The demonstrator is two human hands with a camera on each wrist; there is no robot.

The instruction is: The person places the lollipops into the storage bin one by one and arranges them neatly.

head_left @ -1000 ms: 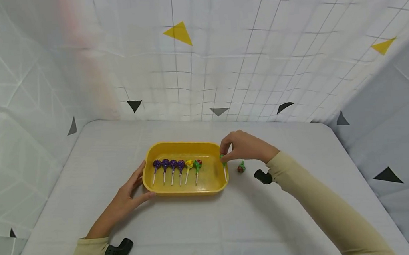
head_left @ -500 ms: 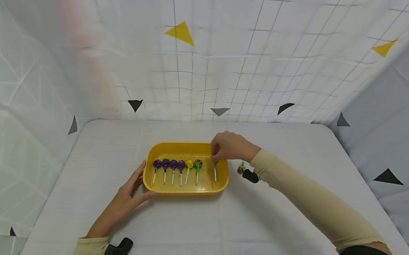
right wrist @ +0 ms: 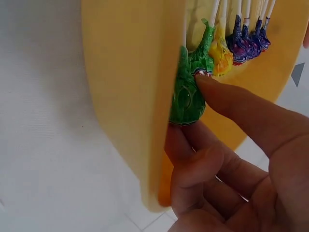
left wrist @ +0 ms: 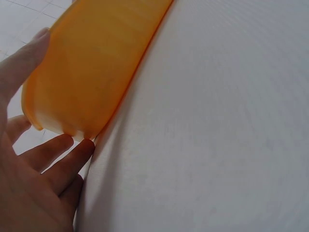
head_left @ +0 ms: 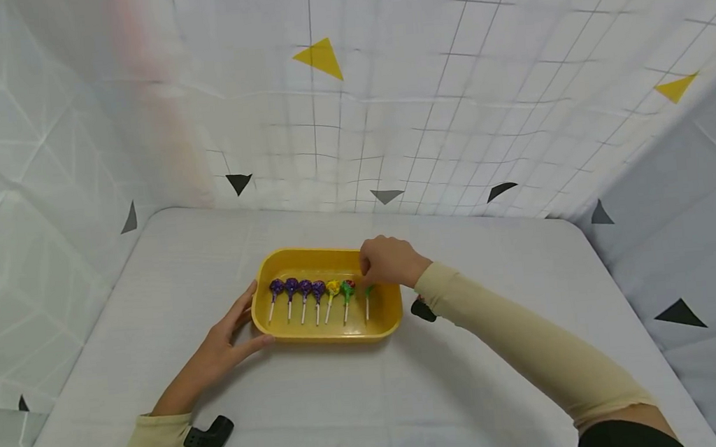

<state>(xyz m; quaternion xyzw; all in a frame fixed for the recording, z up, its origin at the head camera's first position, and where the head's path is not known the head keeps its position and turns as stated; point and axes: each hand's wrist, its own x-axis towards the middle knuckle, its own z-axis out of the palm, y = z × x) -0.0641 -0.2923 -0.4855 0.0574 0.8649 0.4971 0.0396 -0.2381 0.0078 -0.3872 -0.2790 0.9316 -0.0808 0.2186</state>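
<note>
A yellow tray [head_left: 322,331] sits on the white table, with a row of wrapped lollipops lying in it: several purple ones [head_left: 291,285], a yellow one [head_left: 333,288] and a green one [head_left: 347,289]. My right hand [head_left: 392,260] reaches over the tray's right side and pinches another green lollipop [right wrist: 187,101] by its wrapped head, between thumb and fingers. Its white stick [head_left: 368,310] points toward me, beside the row. At the tray's left end, my left hand [head_left: 225,339] rests its spread, nearly straight fingers [left wrist: 58,152] against the outer wall, the thumb at the near corner.
White sheets with grid lines and coloured triangles [head_left: 320,58] rise behind and beside the white table [head_left: 321,402]. Black wrist devices [head_left: 208,435] show below both hands. The stray lollipop right of the tray is now hidden by the right wrist.
My right hand has moved left from the tray's right rim, carrying the green lollipop closer to the row. The left hand has stayed against the tray.
</note>
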